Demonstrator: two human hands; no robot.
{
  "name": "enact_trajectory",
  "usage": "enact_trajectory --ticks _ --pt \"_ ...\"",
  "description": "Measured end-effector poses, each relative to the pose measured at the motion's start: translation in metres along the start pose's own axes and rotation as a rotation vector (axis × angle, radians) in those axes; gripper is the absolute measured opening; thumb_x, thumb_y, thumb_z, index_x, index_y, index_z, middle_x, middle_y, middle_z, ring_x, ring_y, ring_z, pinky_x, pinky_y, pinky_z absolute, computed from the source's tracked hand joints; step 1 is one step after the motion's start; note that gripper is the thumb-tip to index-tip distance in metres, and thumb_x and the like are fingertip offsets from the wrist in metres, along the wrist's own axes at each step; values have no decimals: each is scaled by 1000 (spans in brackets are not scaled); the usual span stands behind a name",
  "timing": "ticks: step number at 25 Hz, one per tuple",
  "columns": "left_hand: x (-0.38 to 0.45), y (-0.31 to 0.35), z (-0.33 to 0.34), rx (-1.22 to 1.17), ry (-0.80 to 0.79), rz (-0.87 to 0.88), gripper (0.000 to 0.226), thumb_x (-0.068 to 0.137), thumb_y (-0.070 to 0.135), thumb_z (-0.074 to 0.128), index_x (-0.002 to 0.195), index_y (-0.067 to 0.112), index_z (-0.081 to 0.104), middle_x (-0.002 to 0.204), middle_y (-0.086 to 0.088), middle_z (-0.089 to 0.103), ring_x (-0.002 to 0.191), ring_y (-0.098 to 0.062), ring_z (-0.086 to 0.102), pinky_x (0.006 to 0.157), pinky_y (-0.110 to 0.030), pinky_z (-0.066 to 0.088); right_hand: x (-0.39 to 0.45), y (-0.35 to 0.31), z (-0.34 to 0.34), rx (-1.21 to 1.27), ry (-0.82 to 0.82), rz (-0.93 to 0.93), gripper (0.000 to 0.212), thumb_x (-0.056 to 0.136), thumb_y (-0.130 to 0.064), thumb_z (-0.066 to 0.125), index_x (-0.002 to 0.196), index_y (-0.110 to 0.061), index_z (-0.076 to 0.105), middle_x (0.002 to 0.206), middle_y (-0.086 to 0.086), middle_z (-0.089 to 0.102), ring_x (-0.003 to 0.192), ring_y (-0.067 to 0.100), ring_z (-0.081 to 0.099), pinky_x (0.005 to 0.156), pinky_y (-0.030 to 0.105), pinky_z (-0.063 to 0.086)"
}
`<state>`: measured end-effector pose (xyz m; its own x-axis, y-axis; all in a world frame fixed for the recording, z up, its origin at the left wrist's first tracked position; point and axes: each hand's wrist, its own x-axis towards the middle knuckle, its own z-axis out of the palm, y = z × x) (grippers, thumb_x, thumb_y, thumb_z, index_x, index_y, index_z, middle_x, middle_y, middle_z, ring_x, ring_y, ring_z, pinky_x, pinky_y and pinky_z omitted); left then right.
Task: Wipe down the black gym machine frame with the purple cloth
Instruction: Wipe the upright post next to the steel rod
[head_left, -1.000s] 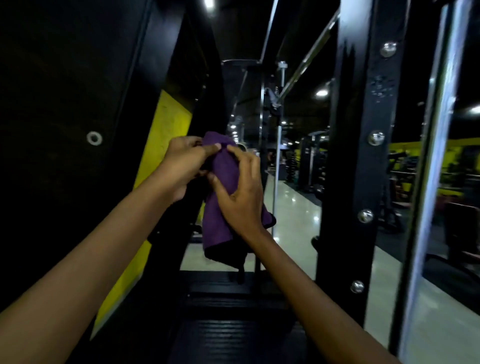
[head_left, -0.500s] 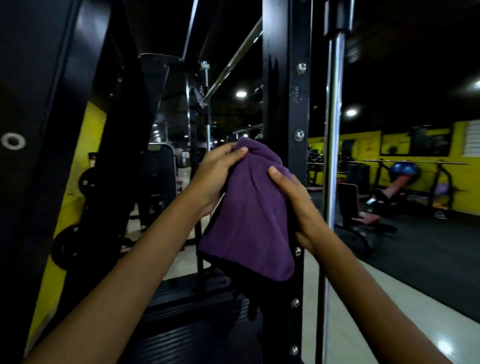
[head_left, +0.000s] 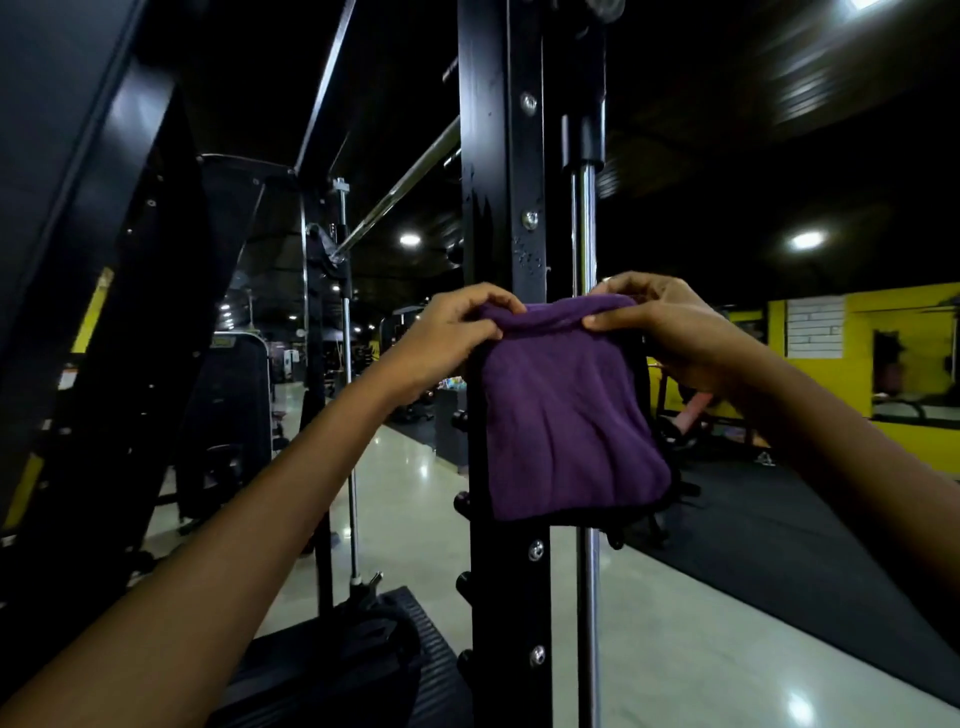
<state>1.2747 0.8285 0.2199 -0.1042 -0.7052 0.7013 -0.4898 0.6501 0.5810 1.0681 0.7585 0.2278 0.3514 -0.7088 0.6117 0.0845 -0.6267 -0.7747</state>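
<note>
Gym floor (head_left: 675, 649) open right | left hand (head_left: 452, 332), right hand (head_left: 670, 332) pinch purple cloth (head_left: 566, 415) top edge | hangs before black upright (head_left: 501, 156)

Only one view, worn on the head. Looks forward and a little down, along both arms. Very close to the black post (head_left: 501, 156) of the gym machine, which stands straight up the middle from top edge to bottom edge. Left hand (head_left: 447, 332) and right hand (head_left: 670, 332) near the middle, at arm's reach, with the purple cloth (head_left: 566, 415) between them, in front of the post. Wide lens, so the sides bend. Shiny floor (head_left: 701, 649) low on the right. Yellow wall (head_left: 898, 332) far off on the right. No second view to share with.
</note>
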Motion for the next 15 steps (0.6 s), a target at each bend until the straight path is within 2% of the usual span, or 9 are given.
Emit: enact_trajectory --ticks 3,5,8,11,12,13,14,15 --pt "22 10 0 107 93 13 24 90 3 53 87 24 64 88 3 63 79 -9 60 72 -24 52 19 -6 -9 -68 -21 -88 33 77 7 67 85 -21 50 78 -2 56 73 11 55 72 26 47" --pt "39 16 1 54 115 -21 20 91 6 55 86 24 64 85 3 64 76 -7 60 67 -18 51 33 -8 -15 -73 -19 -191 41 80 11 63 84 -23 41 78 0 51 71 10 51 66 23 46" --pt "67 29 5 -51 125 -1 19 91 3 57 87 20 62 84 3 62 75 -5 58 64 -12 49 51 -13 -24 -226 63 -461 48 77 17 60 80 -25 36 93 6 47 86 15 48 75 23 45" --pt "102 44 11 -119 267 81 22 88 -1 61 91 21 57 89 3 60 79 -7 57 65 -13 47 67 -21 -27 -532 243 -741 44 71 19 54 69 -25 48 105 6 44 103 15 45 86 6 36" --pt "115 50 14 -140 321 96 23 86 -1 63 95 18 56 89 2 60 80 -8 57 65 -14 48 72 -25 -28 -604 291 -778 39 71 17 52 69 -22 57 108 5 44 103 13 46 87 9 37" --pt "126 57 16 -153 364 111 25 85 -1 65 99 16 54 89 1 60 81 -9 58 66 -15 49 79 -29 -29 -662 338 -777 34 73 12 52 75 -18 66 111 3 46 102 11 47 89 17 39" --pt "136 65 17 -152 397 126 27 83 -1 67 101 14 53 91 -1 61 82 -11 59 68 -17 50 86 -36 -29 -717 385 -741 31 78 7 53 84 -18 70 114 2 49 102 12 49 89 28 37" --pt "146 72 17 -139 422 142 28 82 0 69 101 14 53 93 -4 62 83 -12 59 72 -20 51 91 -44 -29 -769 423 -681 27 83 -1 52 93 -19 70 118 2 50 105 14 51 89 32 29"
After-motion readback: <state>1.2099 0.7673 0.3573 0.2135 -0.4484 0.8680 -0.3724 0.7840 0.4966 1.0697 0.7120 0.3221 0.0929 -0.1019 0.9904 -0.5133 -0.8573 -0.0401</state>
